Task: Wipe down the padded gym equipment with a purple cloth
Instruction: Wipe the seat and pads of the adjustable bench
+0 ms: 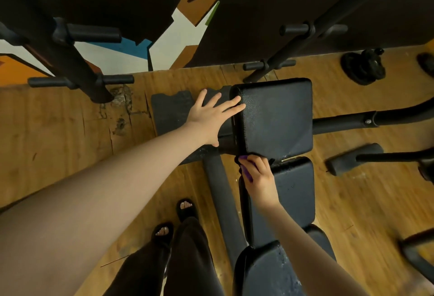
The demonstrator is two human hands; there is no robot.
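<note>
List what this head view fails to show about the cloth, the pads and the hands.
- Purple cloth: mostly hidden under the right hand; its size and folds cannot be told.
- Gap between upper pad and middle pad: covered by that hand.
- Nearest pad: cut off by the bottom edge.
- Left hand: its palm side is hidden, so how firmly the fingers press is unclear.

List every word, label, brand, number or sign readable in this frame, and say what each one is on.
None can be read.
The bench pad under the left hand shows only plain black grained surface.
The purple cloth gripped by the right hand shows no print.
The wall mural is coloured shapes, no letters.
The weight plates are too dark and blurred to tell.
</note>
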